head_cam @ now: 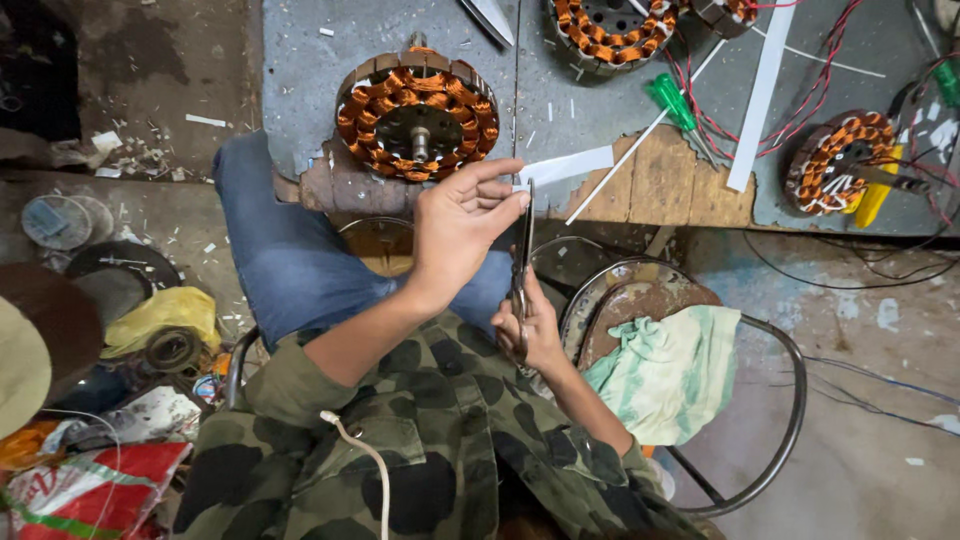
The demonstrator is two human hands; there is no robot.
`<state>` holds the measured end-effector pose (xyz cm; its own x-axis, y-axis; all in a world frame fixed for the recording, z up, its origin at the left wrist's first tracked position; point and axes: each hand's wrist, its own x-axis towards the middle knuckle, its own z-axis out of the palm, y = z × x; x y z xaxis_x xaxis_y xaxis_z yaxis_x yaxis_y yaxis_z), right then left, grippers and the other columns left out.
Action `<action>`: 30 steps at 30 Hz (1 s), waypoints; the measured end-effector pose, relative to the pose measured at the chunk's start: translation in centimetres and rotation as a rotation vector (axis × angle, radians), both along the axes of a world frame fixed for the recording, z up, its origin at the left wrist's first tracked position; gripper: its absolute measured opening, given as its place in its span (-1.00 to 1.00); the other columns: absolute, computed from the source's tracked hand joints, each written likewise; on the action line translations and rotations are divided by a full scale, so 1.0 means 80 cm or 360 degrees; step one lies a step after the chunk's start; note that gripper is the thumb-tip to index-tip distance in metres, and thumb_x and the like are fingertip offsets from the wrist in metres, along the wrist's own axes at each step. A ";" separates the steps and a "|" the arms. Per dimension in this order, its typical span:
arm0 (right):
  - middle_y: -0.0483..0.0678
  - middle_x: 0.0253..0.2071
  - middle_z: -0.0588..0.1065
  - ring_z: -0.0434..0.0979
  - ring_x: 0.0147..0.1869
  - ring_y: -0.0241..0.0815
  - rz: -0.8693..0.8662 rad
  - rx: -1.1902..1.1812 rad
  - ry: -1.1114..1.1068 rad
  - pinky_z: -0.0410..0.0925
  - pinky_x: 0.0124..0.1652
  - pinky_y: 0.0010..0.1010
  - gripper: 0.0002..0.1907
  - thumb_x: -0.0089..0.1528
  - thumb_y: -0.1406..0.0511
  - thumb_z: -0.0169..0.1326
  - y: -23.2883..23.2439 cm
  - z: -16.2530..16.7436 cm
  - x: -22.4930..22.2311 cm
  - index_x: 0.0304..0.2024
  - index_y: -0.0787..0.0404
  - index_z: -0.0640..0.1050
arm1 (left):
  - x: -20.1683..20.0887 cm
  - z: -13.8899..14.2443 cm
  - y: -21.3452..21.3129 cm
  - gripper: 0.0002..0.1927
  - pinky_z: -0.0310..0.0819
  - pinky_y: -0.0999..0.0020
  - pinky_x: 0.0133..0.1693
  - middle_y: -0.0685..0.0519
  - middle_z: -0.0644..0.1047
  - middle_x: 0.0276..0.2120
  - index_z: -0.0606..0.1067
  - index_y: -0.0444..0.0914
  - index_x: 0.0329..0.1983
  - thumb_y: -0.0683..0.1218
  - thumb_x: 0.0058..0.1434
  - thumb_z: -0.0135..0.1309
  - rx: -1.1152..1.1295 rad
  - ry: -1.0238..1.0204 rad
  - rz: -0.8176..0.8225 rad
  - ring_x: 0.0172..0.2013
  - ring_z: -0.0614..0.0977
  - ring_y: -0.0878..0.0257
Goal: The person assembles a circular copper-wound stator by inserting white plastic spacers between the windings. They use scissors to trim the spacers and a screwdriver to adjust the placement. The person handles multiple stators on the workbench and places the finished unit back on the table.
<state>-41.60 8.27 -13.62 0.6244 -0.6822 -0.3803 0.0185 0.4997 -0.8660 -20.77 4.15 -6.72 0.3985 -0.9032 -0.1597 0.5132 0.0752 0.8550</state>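
A: Copper windings shine on the motor stator (417,115), at the near edge of the workbench (660,185). What do the hands hold?

B: The left hand (455,225) pinches a white paper strip (565,165) at the fingertips. The right hand (535,330) is closed around the scissors (522,265), blades upright, just beside the strip.

A: How to cut well?

B: I think: keep the strip tight, blades square across it.
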 end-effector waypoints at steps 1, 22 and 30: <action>-0.17 -0.58 0.32 0.28 -0.65 -0.38 -0.0010 0.0011 0.0007 0.20 -0.64 -0.53 0.07 0.24 0.37 0.23 0.000 -0.002 -0.001 0.57 -0.01 -0.17 | 0.001 0.004 0.000 -0.63 0.57 0.54 -0.11 0.02 0.65 -0.20 0.54 -0.39 0.15 -0.34 0.26 0.23 0.0012 -0.0041 0.0008 -0.21 0.65 0.41; -0.18 -0.46 0.38 0.36 -0.43 -0.37 -0.0043 -0.0422 -0.0089 0.21 -0.40 -0.56 0.29 0.10 -0.03 0.41 0.019 0.001 0.023 0.59 0.23 -0.11 | 0.014 0.032 0.023 -0.62 0.60 0.52 -0.09 0.04 0.65 -0.21 0.51 -0.38 0.16 -0.32 0.27 0.22 -0.0112 -0.0018 -0.0050 -0.19 0.67 0.42; -0.11 -0.46 0.46 0.44 -0.47 -0.34 0.0001 -0.0371 -0.0022 0.30 -0.46 -0.54 0.14 0.22 0.21 0.32 0.014 0.006 0.028 0.58 0.13 -0.17 | 0.015 0.032 0.030 -0.63 0.58 0.54 -0.15 0.06 0.65 -0.23 0.51 -0.36 0.16 -0.32 0.29 0.21 -0.0082 0.0004 -0.0032 -0.23 0.66 0.44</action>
